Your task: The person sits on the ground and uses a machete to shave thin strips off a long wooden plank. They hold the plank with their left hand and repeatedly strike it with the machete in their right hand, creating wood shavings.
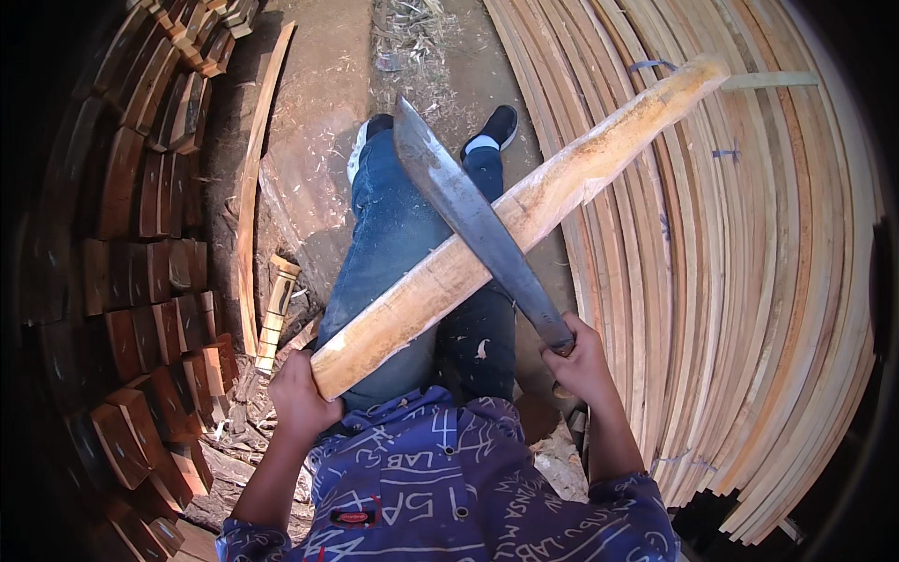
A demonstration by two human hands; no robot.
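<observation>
Across my lap a long, pale piece of wood (403, 314) slants from lower left to upper right, its far end narrower and rounded. My left hand (302, 393) grips its near end, the fingers partly hidden behind the wood. In my right hand (581, 362) is the handle of a machete (468, 211), mostly covered by the fingers. The broad dark blade points up and to the left and crosses over the middle of the wood; whether it touches the surface I cannot tell.
Long sawn boards (721, 281) lie stacked on the right. Reddish-brown wood blocks (140, 281) are piled at left. Between them are a thin wooden strip (257, 187), a yellowish sheath-like piece (278, 314) and wood shavings (409, 47) on the ground. My legs (389, 234) stretch forward.
</observation>
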